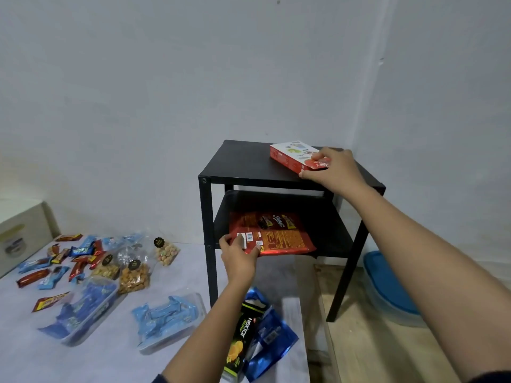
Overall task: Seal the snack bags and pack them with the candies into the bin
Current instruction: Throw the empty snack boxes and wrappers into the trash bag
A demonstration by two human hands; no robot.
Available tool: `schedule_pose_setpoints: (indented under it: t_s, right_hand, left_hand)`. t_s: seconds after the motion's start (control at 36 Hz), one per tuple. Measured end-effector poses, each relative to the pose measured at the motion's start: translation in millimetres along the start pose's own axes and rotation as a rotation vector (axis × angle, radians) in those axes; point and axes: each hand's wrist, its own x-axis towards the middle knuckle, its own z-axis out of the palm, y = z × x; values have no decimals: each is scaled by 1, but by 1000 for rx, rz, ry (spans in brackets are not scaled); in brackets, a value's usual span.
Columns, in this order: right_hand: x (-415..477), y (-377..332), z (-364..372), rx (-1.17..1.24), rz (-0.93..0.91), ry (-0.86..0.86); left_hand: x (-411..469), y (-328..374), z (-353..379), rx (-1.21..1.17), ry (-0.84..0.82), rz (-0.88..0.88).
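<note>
Now my left hand (239, 255) pinches the near left corner of the red snack bag (279, 236), thumb on top and fingers tucked beneath, while the bag lies flat on the lower shelf (331, 228) of the black side table (243, 161). My right hand (337, 170) is curled over the near end of the red box (293, 156), which sits on the table's top, near its right edge. To lift both cleanly, I judge I should slide the bag straight toward me, so it clears the table's front leg, and take a fuller hold before raising it, since a corner pinch may let it sag or spill if its mouth is unsealed; I cannot tell from here whether it is. The box wants a firm grip across its width. Just below my left forearm lie a black Nextar pack (240, 341) and a blue foil bag (271, 335) on the white surface (110, 360). Further left are the clear nut bags (134, 277) and the scattered candies (69, 258). A blue-lidded container (387, 283), probably the bin, stands on the floor to the right.
</note>
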Motion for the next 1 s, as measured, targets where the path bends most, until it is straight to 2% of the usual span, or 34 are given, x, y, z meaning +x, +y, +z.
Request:
schedule_pose_setpoints:
  t_s: [0.11,0.31,0.56,0.64,0.83,1.0]
  right_hand:
    - [-16,-1,-1,25,-5,26]
    - [-59,-16,1,63,-53,94]
    - [-109,-80,12,180,-199,50]
    - [-123,-111,31,215,-243,6]
    - [-162,-191,107,354,-331,-181]
    - [-204,-270,196,405,-434,-387]
  left_hand:
    - [1,-5,-8,-145,-40,-8]
    - [-16,-17,-37,-212,-64,26]
    - [-61,-30,-123,-227,-74,255]
    - [-69,-44,-166,-207,-47,281]
    - [-90,-94,-282,-95,158,262]
    - [-119,-155,-389,-64,399,102]
